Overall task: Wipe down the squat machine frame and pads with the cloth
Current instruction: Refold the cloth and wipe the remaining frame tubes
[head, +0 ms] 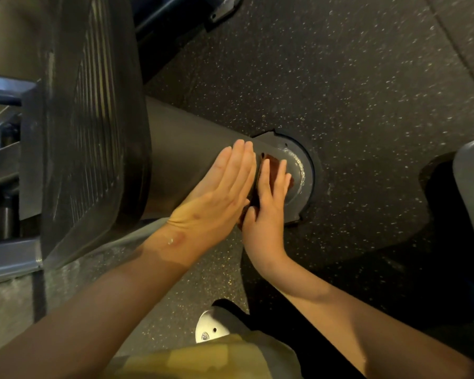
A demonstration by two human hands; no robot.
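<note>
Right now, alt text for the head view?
Right hand presses a reddish-brown cloth against the base of the grey frame column, beside the flat left hand. Ribbed black footplate at left, speckled floor around.

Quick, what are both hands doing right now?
Left hand: open, flat on the grey frame tube.
Right hand: open, fingers straight, pressing the brown cloth onto the tube's base.

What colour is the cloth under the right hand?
The cloth is reddish-brown, best seen in the head view.
</note>
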